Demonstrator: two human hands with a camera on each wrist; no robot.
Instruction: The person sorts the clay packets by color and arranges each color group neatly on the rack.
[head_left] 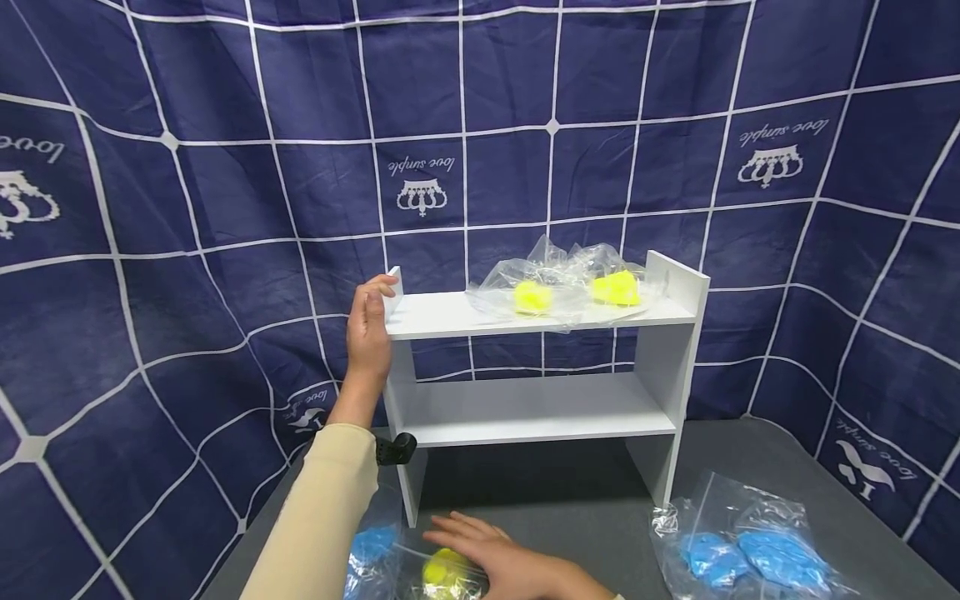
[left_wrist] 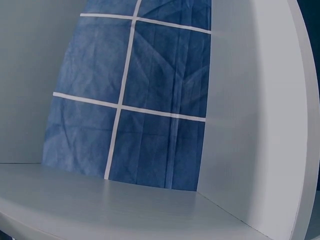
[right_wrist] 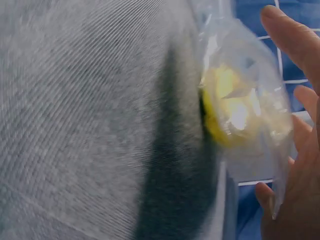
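the left hand (head_left: 367,329) grips the shelf (head_left: 540,408) by its left side. low in front lies a yellow pack (head_left: 442,572); probably it is light, soft and slippery, better pinched at its loose edge. the right hand (head_left: 504,560), fingers spread, is just beside it, grasping nothing.

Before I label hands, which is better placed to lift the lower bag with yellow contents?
Likely the right hand: it's close to that bag, while the left hand is up at the shelf.

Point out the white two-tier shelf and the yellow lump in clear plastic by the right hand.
White two-tier shelf (head_left: 540,408): head view, middle of its bare lower board.
Yellow lump in clear plastic (head_left: 443,572): head view, its middle, seen through the plastic.
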